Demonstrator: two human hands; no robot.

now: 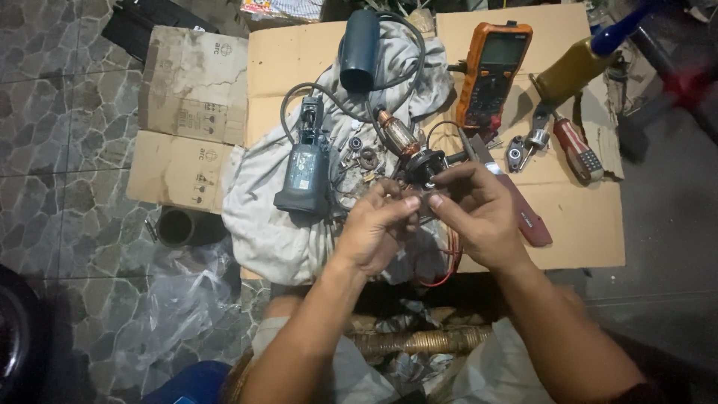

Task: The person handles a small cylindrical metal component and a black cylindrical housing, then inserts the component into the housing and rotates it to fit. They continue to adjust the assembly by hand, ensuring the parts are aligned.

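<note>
A small dark part sits pinched between both hands over the grey cloth, just below the black round housing. The left hand closes on it from the left, the right hand from the right, fingertips nearly touching. Its long axis cannot be told, as fingers cover most of it. The rotor lies just beyond.

Stone-tiled floor carries flattened cardboard. On the cardboard: grey cloth at its left edge, orange multimeter near the far edge, red-handled screwdriver toward the right edge
</note>
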